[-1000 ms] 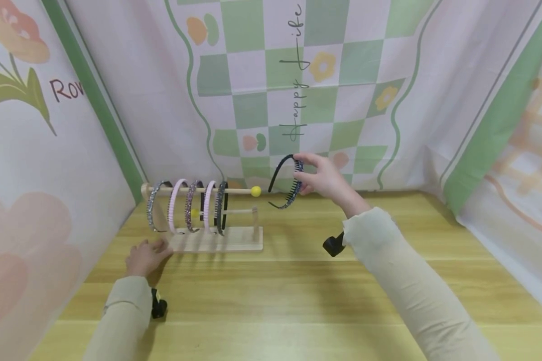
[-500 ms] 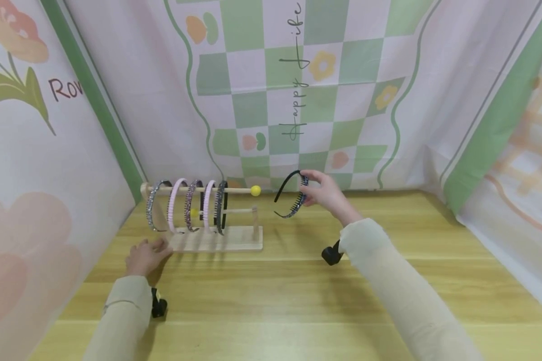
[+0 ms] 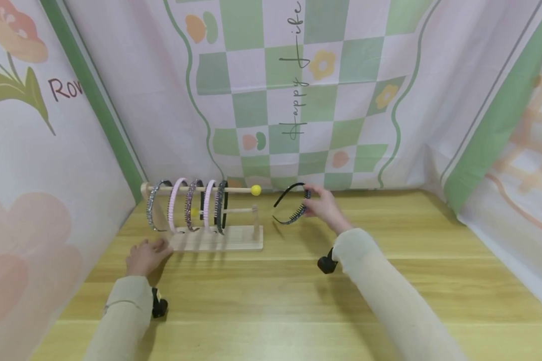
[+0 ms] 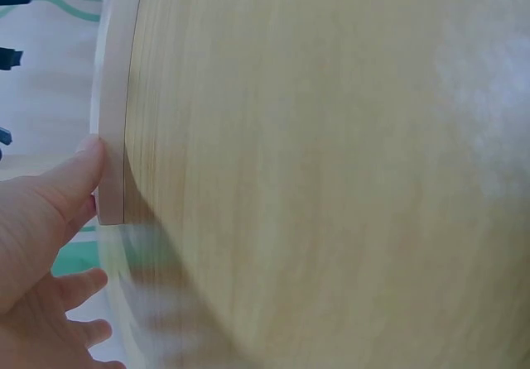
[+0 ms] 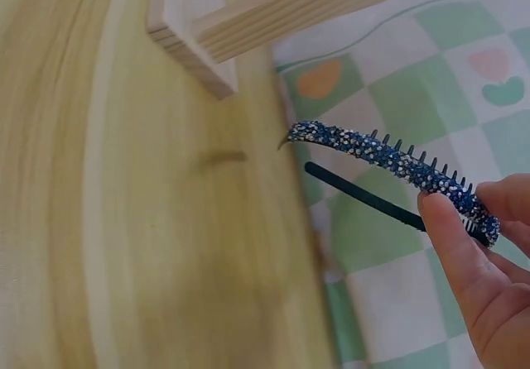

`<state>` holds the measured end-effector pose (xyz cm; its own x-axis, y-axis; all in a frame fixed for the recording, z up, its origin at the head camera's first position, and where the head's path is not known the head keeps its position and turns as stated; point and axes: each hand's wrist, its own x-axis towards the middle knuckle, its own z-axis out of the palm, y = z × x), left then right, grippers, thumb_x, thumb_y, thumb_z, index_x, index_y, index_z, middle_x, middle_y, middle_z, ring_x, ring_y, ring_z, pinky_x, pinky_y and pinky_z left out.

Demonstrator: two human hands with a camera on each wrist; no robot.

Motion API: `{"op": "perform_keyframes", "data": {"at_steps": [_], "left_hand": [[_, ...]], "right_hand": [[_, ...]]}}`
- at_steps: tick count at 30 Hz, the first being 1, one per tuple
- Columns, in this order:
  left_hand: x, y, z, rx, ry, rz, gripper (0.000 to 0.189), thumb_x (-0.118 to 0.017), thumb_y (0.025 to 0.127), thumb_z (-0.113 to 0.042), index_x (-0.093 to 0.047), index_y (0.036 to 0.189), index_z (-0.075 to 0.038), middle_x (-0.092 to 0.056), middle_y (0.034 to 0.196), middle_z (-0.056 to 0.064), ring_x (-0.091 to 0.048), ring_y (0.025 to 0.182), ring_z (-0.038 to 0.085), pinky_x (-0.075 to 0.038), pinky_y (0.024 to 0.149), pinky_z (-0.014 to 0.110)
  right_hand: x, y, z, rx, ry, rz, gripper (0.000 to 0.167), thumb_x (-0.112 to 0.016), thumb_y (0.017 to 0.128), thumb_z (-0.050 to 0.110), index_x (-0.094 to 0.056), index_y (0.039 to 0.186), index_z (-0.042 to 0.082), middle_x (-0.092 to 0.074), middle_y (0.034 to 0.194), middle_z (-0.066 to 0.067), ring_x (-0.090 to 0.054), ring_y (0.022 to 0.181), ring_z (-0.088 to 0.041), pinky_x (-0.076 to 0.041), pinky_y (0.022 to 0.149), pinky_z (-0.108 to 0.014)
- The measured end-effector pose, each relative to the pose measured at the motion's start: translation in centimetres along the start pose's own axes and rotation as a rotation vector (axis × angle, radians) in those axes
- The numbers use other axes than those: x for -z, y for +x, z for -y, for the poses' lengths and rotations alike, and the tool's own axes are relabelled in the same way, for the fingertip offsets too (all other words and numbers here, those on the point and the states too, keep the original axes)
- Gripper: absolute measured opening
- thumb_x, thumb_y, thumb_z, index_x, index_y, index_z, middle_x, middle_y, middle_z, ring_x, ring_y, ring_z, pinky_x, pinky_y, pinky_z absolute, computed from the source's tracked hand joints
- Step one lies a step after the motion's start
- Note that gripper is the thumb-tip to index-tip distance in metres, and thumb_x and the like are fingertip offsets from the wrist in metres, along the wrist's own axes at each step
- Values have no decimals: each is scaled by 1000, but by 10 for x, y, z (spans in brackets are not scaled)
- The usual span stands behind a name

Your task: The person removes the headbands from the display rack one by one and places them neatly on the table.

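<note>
Lining the rack's (image 3: pixel 244 241) yellow-tipped bar (image 3: pixel 240 190) are five headbands (image 3: pixel 188 206).

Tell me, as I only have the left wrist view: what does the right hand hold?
Observer: The right hand pinches an arched headband coated in blue and silver glitter.
Operator: Is it touching the pale wooden two-bar rack?
Observer: No, it is apart, to the right of the round yellow ball ending the upper bar.
Operator: What hangs on that bar?
Observer: Five headbands, left to right: a silver glitter one, a pink one, a pinkish glitter one, another pink one, a dark grey one.
</note>
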<state>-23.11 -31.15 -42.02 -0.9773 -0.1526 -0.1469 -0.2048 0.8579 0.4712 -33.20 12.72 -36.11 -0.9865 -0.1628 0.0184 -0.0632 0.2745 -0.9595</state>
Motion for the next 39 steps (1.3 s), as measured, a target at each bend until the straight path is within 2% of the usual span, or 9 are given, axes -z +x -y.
{"op": "perform_keyframes", "data": {"at_steps": [3,7,11,15,18,22,27,31,39], "left_hand": [[0,1,0,-5,4,-5,69,-49,90,-51,-36,138,-4,-13,138,41,-10,120,63,-11,92,73],[0,0,0,-12,2,-7,68,-49,90,-50,-37,138,-3,-13,138,42,-10,120,63,-11,92,73],[-1,1,1,-10,8,-5,67,-49,91,-49,-37,138,-3,-14,138,42,-11,120,63,-12,92,72],[-3,2,1,-3,10,-4,68,-49,90,-50,-37,138,-4,-13,138,41,-11,120,63,-12,92,72],[-3,2,2,0,11,-4,68,-49,90,-51,-37,138,-4,-13,138,41,-10,120,63,-11,92,72],[-3,3,4,-4,9,-4,69,-49,90,-52,-36,139,-4,-12,138,41,-9,121,63,-10,92,73],[-3,5,6,-10,8,-6,72,-48,89,-54,-35,139,-4,-11,138,41,-7,121,64,-9,92,73],[-2,5,5,-14,18,-8,71,-48,89,-54,-36,139,-4,-12,138,42,-9,120,64,-11,91,73],[-3,3,4,-11,15,-3,68,-48,91,-50,-35,139,-4,-12,138,41,-9,120,63,-10,92,73]], "right_hand": [[0,2,-7,-6,17,-15,53,-53,88,-5,-37,138,2,-28,143,-23,-63,71,-28,-55,71,-35],[0,2,-17,-22,10,-26,53,-53,88,-4,-37,138,3,-28,144,-22,-62,68,-23,-52,76,-42],[-2,1,-24,-39,7,-18,54,-52,89,-5,-36,140,4,-26,144,-23,-61,78,-34,-49,82,-47],[-1,-1,-32,-51,-1,-1,53,-50,89,-7,-36,139,0,-28,141,-28,-59,85,-40,-50,81,-45],[1,-2,-38,-28,-74,13,46,-51,89,-5,-40,134,-5,-42,127,-32,-62,81,-38,-53,75,-41],[2,-4,-45,14,-222,23,34,-54,90,2,-50,123,-8,-59,101,-28,-64,73,-37,-55,66,-41],[0,-8,-51,-7,-378,36,26,-57,91,10,-58,112,-5,-62,86,-19,-62,61,-30,-54,55,-36],[-3,-9,-56,-37,-427,68,18,-58,91,11,-61,103,0,-61,80,-15,-59,56,-22,-52,51,-31],[-15,-11,-61,-63,-403,126,10,-57,90,7,-62,92,-1,-61,71,-13,-59,56,-21,-53,51,-29]]}}
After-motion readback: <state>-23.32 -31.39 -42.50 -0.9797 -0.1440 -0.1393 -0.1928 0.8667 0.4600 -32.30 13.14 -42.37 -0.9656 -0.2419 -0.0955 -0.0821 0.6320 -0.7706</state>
